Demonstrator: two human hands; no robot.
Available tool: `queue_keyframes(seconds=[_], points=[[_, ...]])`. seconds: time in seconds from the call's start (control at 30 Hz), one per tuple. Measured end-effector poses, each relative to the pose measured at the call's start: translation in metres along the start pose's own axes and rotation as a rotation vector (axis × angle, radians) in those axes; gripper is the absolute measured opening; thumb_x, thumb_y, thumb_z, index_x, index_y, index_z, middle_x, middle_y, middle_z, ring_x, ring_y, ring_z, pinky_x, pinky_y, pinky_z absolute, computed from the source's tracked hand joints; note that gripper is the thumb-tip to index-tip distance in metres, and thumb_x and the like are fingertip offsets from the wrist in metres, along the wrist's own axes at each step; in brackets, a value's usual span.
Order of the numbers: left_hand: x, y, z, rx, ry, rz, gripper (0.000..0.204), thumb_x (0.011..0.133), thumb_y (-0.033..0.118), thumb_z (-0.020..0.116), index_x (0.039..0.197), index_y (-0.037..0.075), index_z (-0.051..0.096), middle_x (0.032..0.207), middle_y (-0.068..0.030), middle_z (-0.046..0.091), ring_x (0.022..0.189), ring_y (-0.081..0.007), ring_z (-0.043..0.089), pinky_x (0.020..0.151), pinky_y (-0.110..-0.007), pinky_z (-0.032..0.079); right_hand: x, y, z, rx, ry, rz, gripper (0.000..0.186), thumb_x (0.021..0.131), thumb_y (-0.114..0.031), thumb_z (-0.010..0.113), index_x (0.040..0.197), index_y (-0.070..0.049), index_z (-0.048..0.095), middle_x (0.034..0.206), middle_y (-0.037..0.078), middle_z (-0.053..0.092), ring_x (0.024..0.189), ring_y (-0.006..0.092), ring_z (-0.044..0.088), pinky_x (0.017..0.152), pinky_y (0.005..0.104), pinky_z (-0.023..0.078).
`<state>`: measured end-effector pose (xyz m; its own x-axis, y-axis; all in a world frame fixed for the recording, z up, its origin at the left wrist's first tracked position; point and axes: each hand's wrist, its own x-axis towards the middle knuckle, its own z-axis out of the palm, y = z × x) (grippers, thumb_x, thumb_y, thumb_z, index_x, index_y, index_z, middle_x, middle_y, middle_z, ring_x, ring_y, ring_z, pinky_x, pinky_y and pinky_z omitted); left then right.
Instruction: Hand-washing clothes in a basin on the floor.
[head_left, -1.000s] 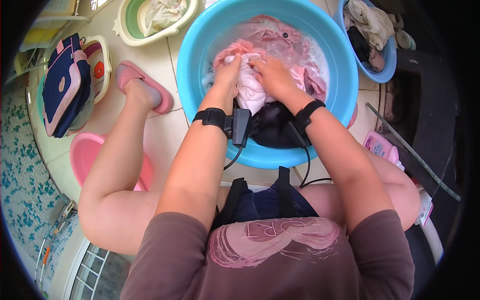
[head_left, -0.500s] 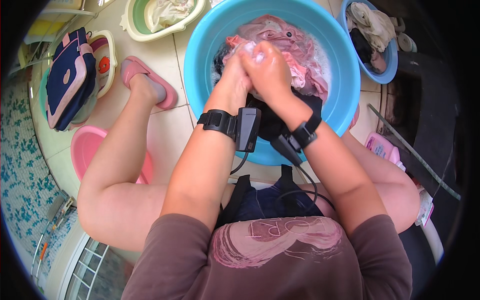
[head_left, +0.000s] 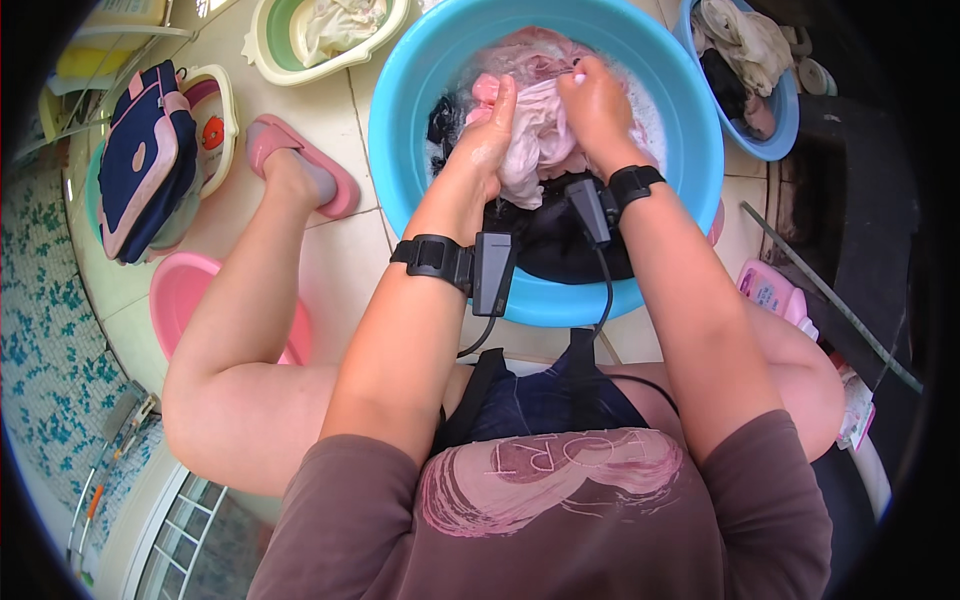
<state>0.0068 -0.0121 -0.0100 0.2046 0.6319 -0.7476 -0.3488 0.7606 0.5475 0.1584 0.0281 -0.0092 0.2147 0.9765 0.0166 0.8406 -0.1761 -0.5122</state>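
A large blue basin (head_left: pixel 690 180) of soapy water holds wet laundry, with dark clothes near its front wall. Over it I grip a pale pink garment (head_left: pixel 537 140) between both hands. My left hand (head_left: pixel 487 135) presses the cloth from the left, fingers upward. My right hand (head_left: pixel 597 105) clutches its upper right part. Each wrist carries a black strap with a small black device.
A green tub (head_left: pixel 270 50) with pale cloth stands at the back left, a smaller blue tub (head_left: pixel 775 140) with clothes at the back right. A pink basin (head_left: pixel 180 295), a navy bag (head_left: pixel 140 165) and my foot in a pink sandal (head_left: pixel 300 170) lie left. A pink bottle (head_left: pixel 770 290) stands right.
My hands have drawn apart a little and shifted right over the basin, spreading the pink garment between them after rubbing it together.
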Motion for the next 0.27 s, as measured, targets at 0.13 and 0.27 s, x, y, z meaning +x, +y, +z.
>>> queue_keyframes(seconds=[0.13,0.27], points=[[0.002,0.009,-0.028,0.217,0.068,0.211,0.095,0.087,0.073,0.041,0.127,-0.012,0.05,0.129,-0.0235,0.053,0.121,-0.0251,0.05,0.1,-0.032,0.039,-0.014,0.0,0.008,-0.22,0.112,-0.487,0.028,0.073,-0.017,0.064,0.101,-0.016,0.066,0.099,0.009,0.064,0.094,0.0314,0.06,0.084,0.0445,0.048],[0.009,0.003,-0.021,0.319,0.063,0.326,0.095,0.087,0.074,0.041,0.13,-0.01,0.049,0.125,-0.0235,0.055,0.119,-0.0199,0.05,0.1,-0.03,0.038,-0.06,0.028,0.034,-0.256,-0.317,-0.514,0.059,0.07,-0.018,0.07,0.127,-0.023,0.058,0.128,0.012,0.055,0.118,0.0336,0.052,0.105,0.0535,0.036]])
